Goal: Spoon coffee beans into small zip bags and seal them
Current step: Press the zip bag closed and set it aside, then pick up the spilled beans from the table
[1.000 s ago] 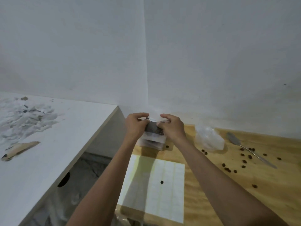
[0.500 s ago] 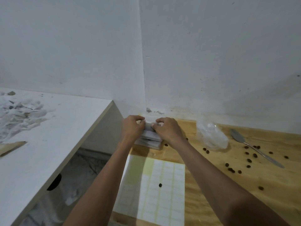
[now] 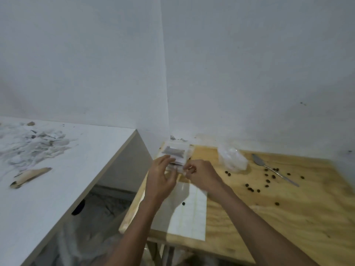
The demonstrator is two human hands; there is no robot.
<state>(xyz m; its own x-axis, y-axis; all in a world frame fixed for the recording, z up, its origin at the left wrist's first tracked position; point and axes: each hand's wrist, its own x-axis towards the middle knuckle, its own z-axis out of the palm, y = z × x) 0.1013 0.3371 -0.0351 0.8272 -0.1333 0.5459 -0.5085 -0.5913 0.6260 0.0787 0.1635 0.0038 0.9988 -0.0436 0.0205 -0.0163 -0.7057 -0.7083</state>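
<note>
A stack of small zip bags [image 3: 175,152] filled with dark coffee beans lies at the back left corner of the wooden table [image 3: 288,217]. My left hand [image 3: 160,179] hovers just in front of the stack with its fingers spread, fingertips at the lowest bag's edge. My right hand [image 3: 201,174] is beside it with fingers curled near that same edge; motion blur hides whether they pinch anything. A metal spoon [image 3: 272,168] lies to the right among loose coffee beans [image 3: 249,187]. A heap of empty clear bags [image 3: 232,160] sits between the stack and the spoon.
A white label sheet [image 3: 184,212] lies under my forearms with one bean [image 3: 183,203] on it. A white desk [image 3: 57,179] on the left carries torn paper scraps [image 3: 32,144]. Between desk and table there is a gap. Walls close off the table's back edge.
Both hands have let go of the filled bag, which now lies on top of the stack. They have drawn back toward me and spread slightly apart.
</note>
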